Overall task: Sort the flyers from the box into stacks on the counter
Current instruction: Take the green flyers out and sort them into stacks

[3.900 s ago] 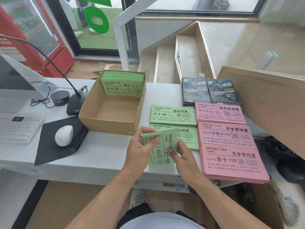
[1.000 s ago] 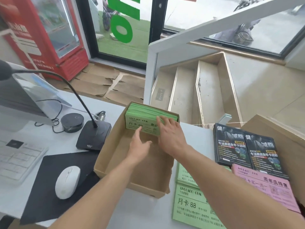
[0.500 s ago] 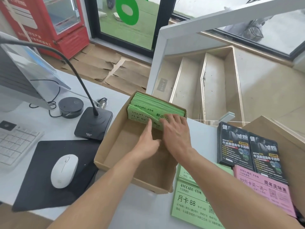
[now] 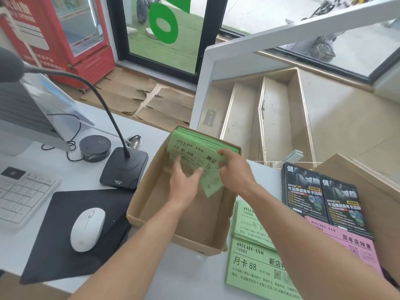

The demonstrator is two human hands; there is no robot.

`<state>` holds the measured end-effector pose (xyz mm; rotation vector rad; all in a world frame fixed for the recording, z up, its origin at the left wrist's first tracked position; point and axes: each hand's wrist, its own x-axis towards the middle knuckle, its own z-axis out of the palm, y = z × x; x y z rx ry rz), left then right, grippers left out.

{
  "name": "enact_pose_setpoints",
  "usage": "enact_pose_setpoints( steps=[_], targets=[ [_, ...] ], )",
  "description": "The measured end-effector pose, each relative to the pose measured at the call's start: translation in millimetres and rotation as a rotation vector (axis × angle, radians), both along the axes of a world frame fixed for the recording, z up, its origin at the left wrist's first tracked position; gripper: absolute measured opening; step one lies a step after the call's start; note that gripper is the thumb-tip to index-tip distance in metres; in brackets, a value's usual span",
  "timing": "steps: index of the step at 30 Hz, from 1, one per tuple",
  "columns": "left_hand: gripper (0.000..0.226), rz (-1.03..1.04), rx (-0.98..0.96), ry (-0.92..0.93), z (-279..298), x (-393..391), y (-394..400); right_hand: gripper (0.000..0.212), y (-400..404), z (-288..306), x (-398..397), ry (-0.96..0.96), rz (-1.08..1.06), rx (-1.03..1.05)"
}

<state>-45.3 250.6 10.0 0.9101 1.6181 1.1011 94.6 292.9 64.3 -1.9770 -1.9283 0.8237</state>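
microphone (image 4: 124, 167) and mouse (image 4: 87, 229) sit left of the box (image 4: 173, 232).

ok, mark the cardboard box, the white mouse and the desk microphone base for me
cardboard box (image 4: 179, 239): head view, outer front wall.
white mouse (image 4: 87, 229): head view, middle of its top shell.
desk microphone base (image 4: 124, 167): head view, flat black top.
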Motion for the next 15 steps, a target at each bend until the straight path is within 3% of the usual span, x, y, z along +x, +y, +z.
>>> enact_pose_setpoints(
  steps=[4,7,9,12,15],
  targets=[
    [0.086,0.021,0.068,-0.288,13,-10,-4,0.032,-34,26,31,0.516,-0.167,-0.11],
    [0.045,-0.151,0.122,-0.525,37,-5,-18,0.029,-73,30,59,0.659,-0.148,-0.156],
    [0.03,-0.202,0.094,-0.657,56,7,-35,0.026,-102,27,76,0.709,-0.087,-0.207],
    [0.017,-0.335,0.158,-0.547,73,29,-63,0.03,-146,17,92,0.719,-0.019,-0.246],
    [0.022,-0.538,0.198,-0.47,74,53,-99,0.037,-185,3,104,0.675,-0.067,-0.148]
  ],
)
